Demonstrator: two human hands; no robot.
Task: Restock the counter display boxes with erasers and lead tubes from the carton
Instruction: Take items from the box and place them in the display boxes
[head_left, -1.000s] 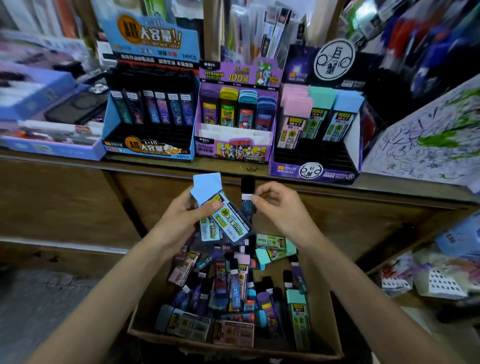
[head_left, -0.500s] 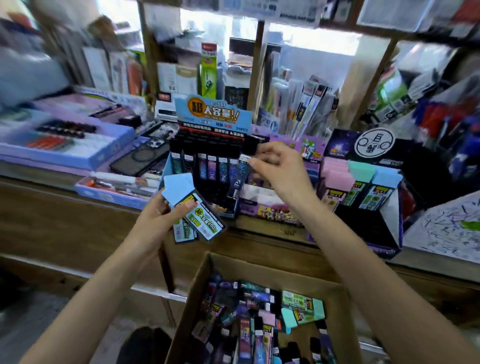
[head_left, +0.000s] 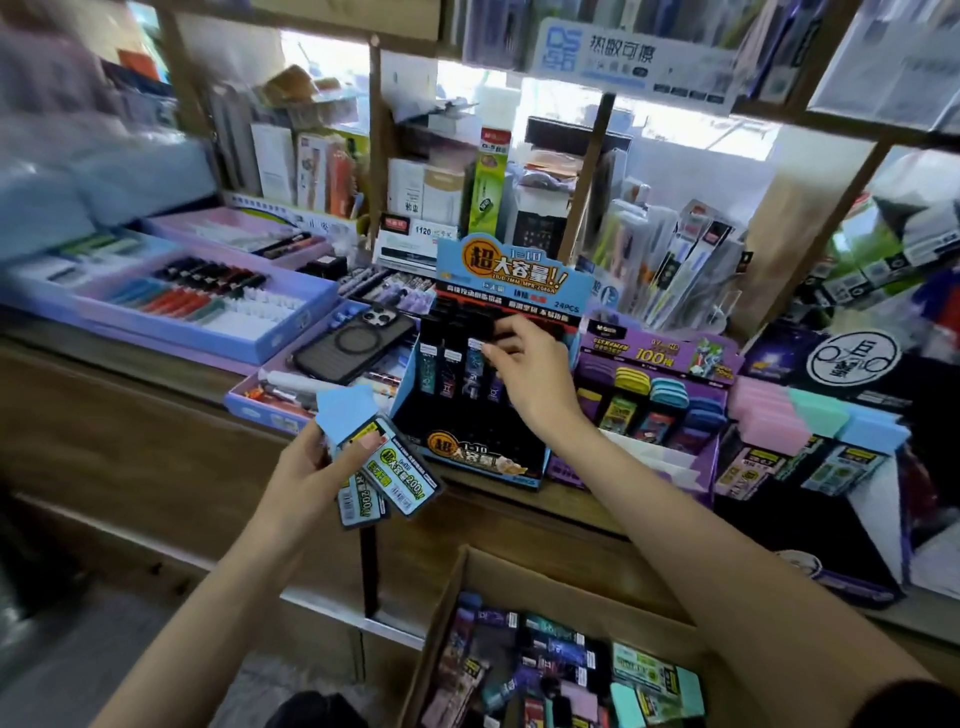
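Observation:
My left hand (head_left: 317, 465) holds two blue erasers (head_left: 384, 457) in printed sleeves, fanned out in front of the counter edge. My right hand (head_left: 530, 379) reaches into the blue-and-black lead tube display box (head_left: 483, 457) and pinches a dark lead tube (head_left: 475, 364) at its top, standing among the other tubes in the back row. The brown carton (head_left: 457, 597) sits below at the bottom centre, with several mixed erasers and lead tubes inside. To the right on the counter stand a purple eraser display (head_left: 654, 410) and a black eraser display box (head_left: 810, 509) with pink, green and blue erasers.
A black phone (head_left: 353, 348) lies on a tray to the left of the lead box. Purple pen trays (head_left: 208, 306) fill the counter's left side. Shelves of packaged stationery (head_left: 467, 197) rise behind the displays. The wooden counter front (head_left: 130, 441) drops to the floor at left.
My right hand has carried the lead tube up from the carton and down into the lead box's row. My left hand has lifted with the erasers; the view has tilted up toward the shelves.

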